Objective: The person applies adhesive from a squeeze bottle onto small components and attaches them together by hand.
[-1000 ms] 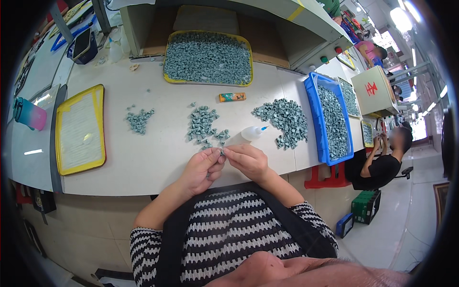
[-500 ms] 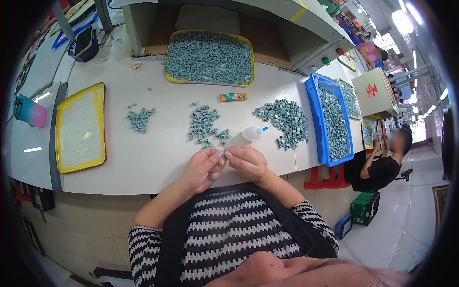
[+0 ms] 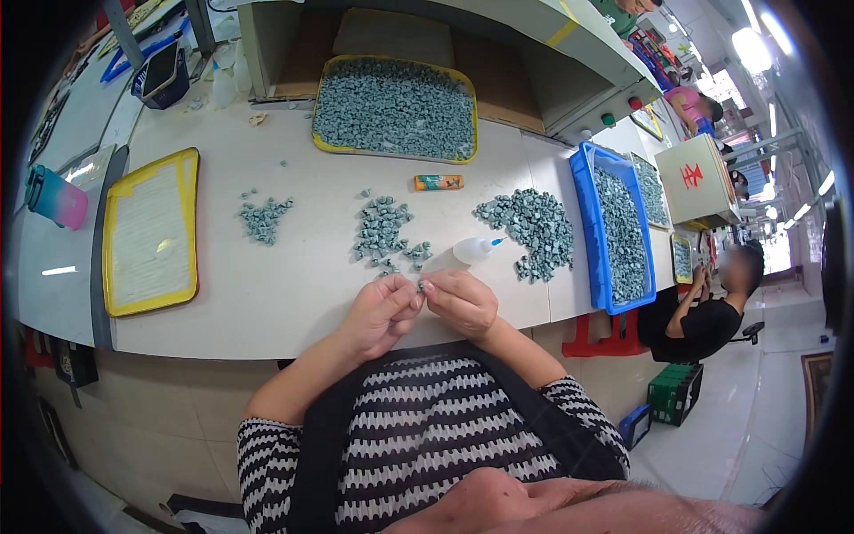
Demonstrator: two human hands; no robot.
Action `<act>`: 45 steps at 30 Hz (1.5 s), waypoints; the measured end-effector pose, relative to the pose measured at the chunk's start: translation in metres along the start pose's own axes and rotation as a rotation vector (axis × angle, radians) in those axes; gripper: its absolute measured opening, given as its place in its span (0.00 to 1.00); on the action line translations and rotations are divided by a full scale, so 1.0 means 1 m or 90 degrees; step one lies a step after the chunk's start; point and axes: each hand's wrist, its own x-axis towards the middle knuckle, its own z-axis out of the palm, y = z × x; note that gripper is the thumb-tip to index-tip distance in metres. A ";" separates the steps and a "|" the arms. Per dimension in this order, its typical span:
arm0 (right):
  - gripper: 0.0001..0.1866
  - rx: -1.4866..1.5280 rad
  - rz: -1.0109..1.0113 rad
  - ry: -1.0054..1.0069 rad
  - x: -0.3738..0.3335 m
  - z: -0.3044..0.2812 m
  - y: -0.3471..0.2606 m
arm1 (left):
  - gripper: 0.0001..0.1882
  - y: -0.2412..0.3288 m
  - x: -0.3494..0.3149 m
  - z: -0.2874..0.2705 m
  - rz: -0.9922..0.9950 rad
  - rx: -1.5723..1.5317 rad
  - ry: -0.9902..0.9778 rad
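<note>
Close to the table's front edge, my left hand point(image 3: 382, 311) and my right hand point(image 3: 462, 303) meet with fingertips pinched. Between them is a small grey-green piece point(image 3: 422, 287), mostly covered by the fingers, so its exact kind does not show. Just beyond the hands lies a loose pile of similar pieces point(image 3: 381, 227). A white squeeze bottle point(image 3: 471, 251) with a blue tip leans to the right, near my right hand. Farther right is a larger pile of pieces point(image 3: 538, 227), and a smaller pile point(image 3: 264, 220) sits to the left.
A yellow-rimmed tray point(image 3: 317, 133) full of pieces stands at the back, partly under a grey cabinet point(image 3: 525, 62). An orange box point(image 3: 439, 182) lies before it. On the right is a filled blue bin point(image 3: 589, 231); on the left, a yellow-edged tray point(image 3: 151, 236). A co-worker point(image 3: 716, 303) sits at right.
The whole view has shifted slightly. Both hands keep their pinch on the small piece, with hardly any visible movement.
</note>
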 end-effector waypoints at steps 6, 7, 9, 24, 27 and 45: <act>0.12 0.059 0.022 0.004 -0.004 0.003 0.003 | 0.06 -0.001 0.000 0.000 0.032 0.039 0.038; 0.12 0.060 0.022 0.005 -0.005 0.003 0.004 | 0.05 -0.002 0.000 -0.001 0.041 0.042 0.041; 0.13 0.061 0.040 -0.006 -0.005 0.003 0.005 | 0.06 -0.003 0.001 -0.002 0.041 0.037 0.047; 0.15 -0.074 0.222 0.149 -0.037 -0.015 0.005 | 0.21 0.008 0.002 0.005 0.076 -0.046 0.057; 0.16 -0.049 0.259 0.116 -0.033 -0.013 -0.001 | 0.21 0.007 0.002 0.004 0.053 -0.011 0.032; 0.16 -0.045 0.319 -0.062 0.006 0.009 -0.006 | 0.10 0.026 -0.016 0.003 0.050 -0.267 0.055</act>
